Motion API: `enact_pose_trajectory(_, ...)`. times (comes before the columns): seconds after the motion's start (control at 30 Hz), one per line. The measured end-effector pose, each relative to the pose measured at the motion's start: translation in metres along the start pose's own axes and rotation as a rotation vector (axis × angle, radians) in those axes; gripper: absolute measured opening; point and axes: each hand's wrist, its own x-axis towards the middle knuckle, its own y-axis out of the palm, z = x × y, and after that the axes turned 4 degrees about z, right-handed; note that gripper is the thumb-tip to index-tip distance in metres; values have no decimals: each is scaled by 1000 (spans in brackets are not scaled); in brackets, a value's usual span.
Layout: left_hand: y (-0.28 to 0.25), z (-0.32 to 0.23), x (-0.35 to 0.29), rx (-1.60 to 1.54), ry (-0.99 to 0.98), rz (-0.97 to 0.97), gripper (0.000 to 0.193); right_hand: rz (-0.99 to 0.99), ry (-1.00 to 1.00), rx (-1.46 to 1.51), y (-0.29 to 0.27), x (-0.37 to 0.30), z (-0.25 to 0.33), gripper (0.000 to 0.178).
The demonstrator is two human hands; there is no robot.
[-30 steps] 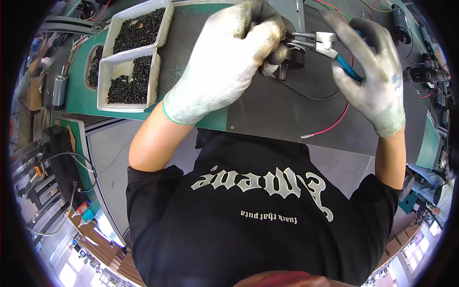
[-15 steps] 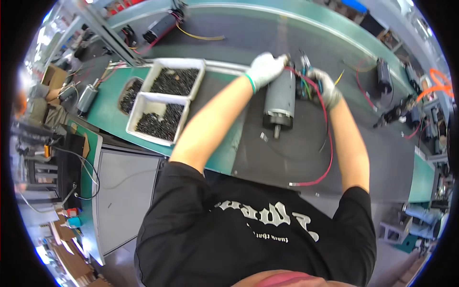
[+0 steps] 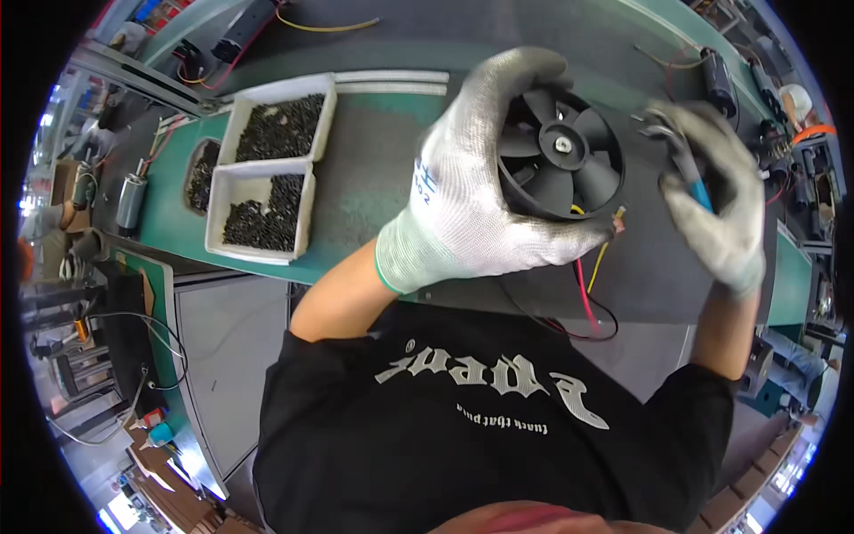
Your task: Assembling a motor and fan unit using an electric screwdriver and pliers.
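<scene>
My left hand (image 3: 463, 196), in a white glove, is closed around the rim of a motor with a black fan (image 3: 562, 144) on its end. The fan end is tilted up, with the motor's body hidden behind it. Below it, red and yellow wires (image 3: 584, 298) hang down. To the right, my gloved right hand (image 3: 725, 209) is closed on pliers (image 3: 687, 165) with metal jaws and a blue handle. The jaws point towards the fan but stay apart from it. Motion blurs this hand a little.
Two white bins (image 3: 304, 214) of small black parts stand on the green bench at left, beside a smaller container (image 3: 201, 178). Other motors lie at far left (image 3: 132, 203), back left (image 3: 242, 31) and back right (image 3: 717, 82). Other people work at both sides.
The motor, earlier lying with its shaft towards me, is now raised and turned so its fan end shows. My left hand has come nearer; my right hand has moved rightward with the pliers.
</scene>
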Motion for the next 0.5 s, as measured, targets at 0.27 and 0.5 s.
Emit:
enact_pose_trajectory(0.27, 7, 20, -9, -119, 242, -108, 73, 384, 157, -246, -25, 33, 48, 56)
enact_pose_trajectory(0.5, -22, -12, -18, 160, 269, -27, 59, 170, -174, -454, 2, 45, 27, 47)
